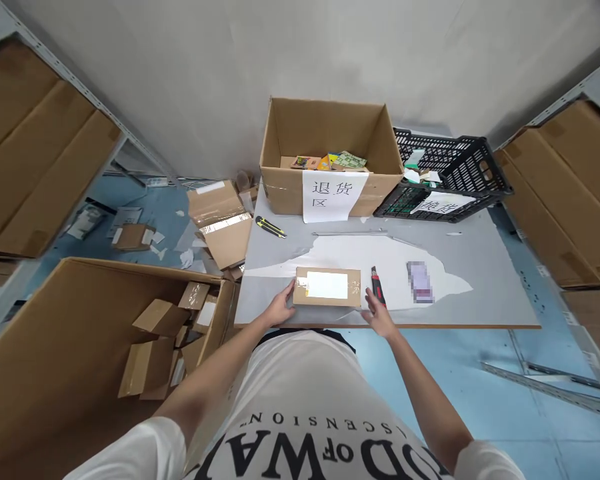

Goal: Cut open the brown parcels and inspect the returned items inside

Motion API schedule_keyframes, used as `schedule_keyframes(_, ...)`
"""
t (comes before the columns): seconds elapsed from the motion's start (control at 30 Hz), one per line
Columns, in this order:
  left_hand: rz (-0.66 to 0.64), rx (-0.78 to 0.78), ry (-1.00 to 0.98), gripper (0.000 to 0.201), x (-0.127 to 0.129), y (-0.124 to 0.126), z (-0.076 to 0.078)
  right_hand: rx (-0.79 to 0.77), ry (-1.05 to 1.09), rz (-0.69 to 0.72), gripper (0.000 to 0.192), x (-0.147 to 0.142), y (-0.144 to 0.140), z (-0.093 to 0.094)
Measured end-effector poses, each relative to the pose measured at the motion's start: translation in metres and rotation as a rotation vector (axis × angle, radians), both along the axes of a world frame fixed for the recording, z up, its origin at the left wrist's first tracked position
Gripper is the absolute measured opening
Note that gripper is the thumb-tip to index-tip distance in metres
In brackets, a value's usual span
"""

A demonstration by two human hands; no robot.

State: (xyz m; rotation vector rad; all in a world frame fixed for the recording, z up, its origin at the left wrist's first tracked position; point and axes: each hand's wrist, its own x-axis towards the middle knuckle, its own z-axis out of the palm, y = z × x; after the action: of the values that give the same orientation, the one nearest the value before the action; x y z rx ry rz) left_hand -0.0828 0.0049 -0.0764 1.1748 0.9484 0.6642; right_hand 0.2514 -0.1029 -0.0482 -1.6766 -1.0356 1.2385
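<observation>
A small taped cardboard box (300, 299) with a white label (327, 285) lies flat near the front edge of the table. At its left end is my left hand (280, 308), fingers apart and close against the cardboard; whether they touch is hard to tell. My right hand (379, 319) is by the box's right end, its fingers apart. Just beside those fingers, a red and black utility knife (377, 283) lies on the table. Farther back on the left lies a yellow and black utility knife (271, 227). A blurred-out purple rectangular item (420, 282) is on the right.
Behind stand an open carton (280, 193) with a paper sign and colourful packets, and a black plastic crate (480, 167). On my left, a large carton (55, 300) holds several opened boxes. Cardboard and paper scraps litter the blue floor (410, 373). Shelving with cartons (560, 200) flanks the table (500, 293).
</observation>
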Motion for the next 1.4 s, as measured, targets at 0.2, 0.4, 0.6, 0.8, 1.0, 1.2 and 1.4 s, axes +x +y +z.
schedule_keyframes(0.2, 0.029, -0.051, 0.013, 0.093, 0.007, -0.01, -0.012, 0.047, 0.053, 0.006, 0.079, -0.033, 0.013, -0.011)
schedule_keyframes(0.4, 0.105, -0.02, 0.062, 0.079, 0.014, -0.012, -0.017, 0.039, -0.027, 0.022, 0.068, -0.031, 0.014, -0.019)
schedule_keyframes(0.6, 0.11, 0.008, 0.063, 0.072, 0.011, -0.011, -0.01, 0.081, -0.011, 0.065, 0.064, -0.024, 0.019, -0.011)
schedule_keyframes(0.8, 0.137, -0.006, 0.002, 0.076, 0.015, -0.006, 0.017, 0.133, -0.027, 0.087, 0.06, -0.012, 0.029, 0.016)
schedule_keyframes(1.0, 0.224, -0.005, -0.052, 0.078, 0.028, 0.005, 0.035, 0.098, -0.163, 0.059, 0.053, 0.002, 0.042, 0.032)
schedule_keyframes(1.2, 0.233, -0.112, -0.032, 0.072, 0.032, 0.007, 0.026, 0.015, -0.371, 0.089, 0.053, 0.012, 0.057, 0.025)
schedule_keyframes(1.4, 0.192, -0.219, -0.064, 0.071, 0.035, 0.004, 0.014, -0.074, -0.457, 0.061, 0.048, 0.012, 0.07, 0.012)
